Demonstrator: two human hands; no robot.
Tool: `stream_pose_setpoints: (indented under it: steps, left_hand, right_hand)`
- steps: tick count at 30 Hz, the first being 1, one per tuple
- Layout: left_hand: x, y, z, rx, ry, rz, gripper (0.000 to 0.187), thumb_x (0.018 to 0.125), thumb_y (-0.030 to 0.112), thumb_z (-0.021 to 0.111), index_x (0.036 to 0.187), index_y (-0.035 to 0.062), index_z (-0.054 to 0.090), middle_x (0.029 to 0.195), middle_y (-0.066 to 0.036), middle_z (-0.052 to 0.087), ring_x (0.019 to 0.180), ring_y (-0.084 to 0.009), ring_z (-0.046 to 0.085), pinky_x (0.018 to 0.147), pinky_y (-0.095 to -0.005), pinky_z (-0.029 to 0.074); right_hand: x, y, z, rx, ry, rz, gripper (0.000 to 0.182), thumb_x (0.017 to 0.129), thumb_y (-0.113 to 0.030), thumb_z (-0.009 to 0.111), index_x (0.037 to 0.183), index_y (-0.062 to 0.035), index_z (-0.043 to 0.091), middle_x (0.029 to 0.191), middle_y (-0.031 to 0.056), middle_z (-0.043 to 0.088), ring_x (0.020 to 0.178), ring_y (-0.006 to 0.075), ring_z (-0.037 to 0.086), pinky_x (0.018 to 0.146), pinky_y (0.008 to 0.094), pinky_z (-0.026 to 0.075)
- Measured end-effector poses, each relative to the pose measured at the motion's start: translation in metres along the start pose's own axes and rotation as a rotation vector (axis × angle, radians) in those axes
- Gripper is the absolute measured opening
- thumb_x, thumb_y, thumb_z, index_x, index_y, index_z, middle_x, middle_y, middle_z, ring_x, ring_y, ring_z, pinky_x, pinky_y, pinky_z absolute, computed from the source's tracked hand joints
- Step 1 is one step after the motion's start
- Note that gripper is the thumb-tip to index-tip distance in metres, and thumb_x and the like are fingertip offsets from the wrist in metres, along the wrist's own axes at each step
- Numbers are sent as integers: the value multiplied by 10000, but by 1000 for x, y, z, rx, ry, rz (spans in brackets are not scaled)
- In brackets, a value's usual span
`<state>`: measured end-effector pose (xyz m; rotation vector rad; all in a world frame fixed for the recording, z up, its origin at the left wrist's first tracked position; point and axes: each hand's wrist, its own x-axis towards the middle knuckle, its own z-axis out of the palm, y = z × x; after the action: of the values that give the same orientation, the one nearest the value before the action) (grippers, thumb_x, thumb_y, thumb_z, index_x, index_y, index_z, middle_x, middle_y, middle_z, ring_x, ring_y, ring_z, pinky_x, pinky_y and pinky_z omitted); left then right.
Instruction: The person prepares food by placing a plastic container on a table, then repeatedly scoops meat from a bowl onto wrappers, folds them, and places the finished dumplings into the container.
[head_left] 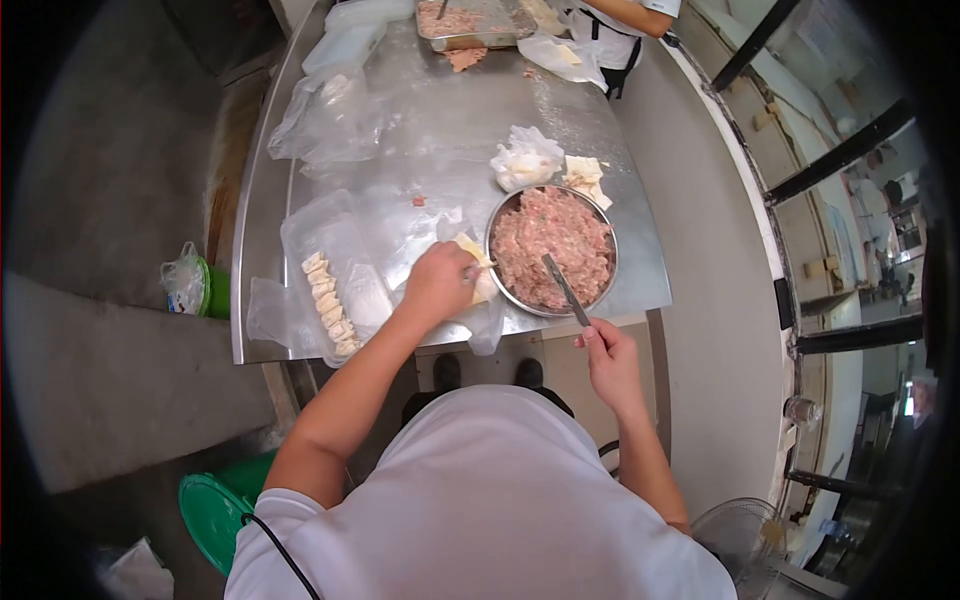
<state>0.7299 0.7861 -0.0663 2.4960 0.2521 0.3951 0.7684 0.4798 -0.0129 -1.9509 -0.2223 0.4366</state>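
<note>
My right hand point(610, 362) grips the handle end of a flat metal filling spatula point(568, 290). The blade lies over the minced meat point(545, 235), which fills a round steel bowl point(497, 283) to the brim. Left of the bowl, my left hand point(443, 284) is closed, its fingers curled over a pale wonton wrapper point(484, 287). What sits inside those fingers is partly hidden. Further left, a clear plastic tray point(300, 240) holds a row of several folded wontons point(328, 300).
A knotted plastic bag point(527, 158) and loose wrappers point(586, 180) lie behind the bowl. Another plastic bag point(335, 115) rests at the steel table's point(450, 110) left. At the far end, a meat-filled metal tray point(475, 42) stands beside another person point(612, 40). Green bins point(215, 515) stand on the floor.
</note>
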Motion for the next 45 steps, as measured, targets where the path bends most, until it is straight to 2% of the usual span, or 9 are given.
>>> stream_pose_setpoints:
  steps: [2,6,9,20,26,29,32,38,45]
  left_hand:
    - [2,-3,0,-141,33,-124,127,848,156,733,912,46,739,964,-150,693,952,-367,650,861,-445,536]
    - [-3,-15,0,-616,281,-425,202,1015,229,649,1086,44,692,1009,-86,724,943,-257,708,818,-373,553]
    - [-7,9,-24,-1456,304,-755,301,1073,273,589,1234,19,601,1104,-71,700,994,-195,708,830,-338,565]
    - [-48,34,-19,-1670,208,-828,393,1079,200,529,1392,-36,491,1333,-151,625,1184,-286,656,1008,-428,553]
    - [-53,37,-27,-1869,242,-907,420,1066,168,522,1424,-44,462,1428,-187,563,1314,-332,570,1140,-465,465]
    - [-52,33,-26,-1894,212,-910,442,1062,169,522,1433,-60,448,1445,-195,551,1335,-338,555,1163,-461,446]
    - [-49,31,-22,-1869,222,-929,460,1058,167,521,1442,-72,436,1452,-200,546,1343,-338,550,1172,-458,436]
    - [-45,28,-12,-1908,175,-919,465,1051,165,522,1448,-63,442,1446,-194,557,1339,-336,556,1178,-458,427]
    - [-40,32,-10,-1930,194,-944,461,1077,225,483,1448,-45,449,1450,-194,559,1336,-332,558,1174,-461,429]
  right_hand:
    - [3,7,-14,-109,24,-86,220,1001,-108,628,1170,-26,742,835,107,723,738,166,674,680,323,519]
    - [7,-3,-43,-592,-38,-260,274,926,-61,632,1171,-91,750,889,162,731,795,295,715,692,408,549]
    - [20,-13,-46,-861,-97,-355,330,865,-40,638,1166,-125,744,896,150,724,815,306,719,695,428,560]
    - [66,10,-20,-1086,-311,-515,277,782,-118,721,1053,-91,666,911,155,727,835,321,741,706,470,585]
    - [69,10,-28,-809,-309,-334,185,877,-112,661,1035,-74,749,842,197,731,834,355,731,723,495,560]
    - [69,9,-32,-460,-418,15,213,930,-129,629,1078,-75,772,877,212,732,841,382,719,733,480,549]
    - [63,24,-30,-267,-397,83,224,952,-146,626,1106,-69,769,889,211,736,836,377,722,732,464,544]
    - [48,12,-12,-896,-106,-426,253,903,-64,581,1100,-83,737,842,148,721,789,329,713,681,451,552]
    - [53,5,-12,-870,-267,-276,268,890,-96,600,1113,-112,746,907,147,739,850,376,709,726,498,555]
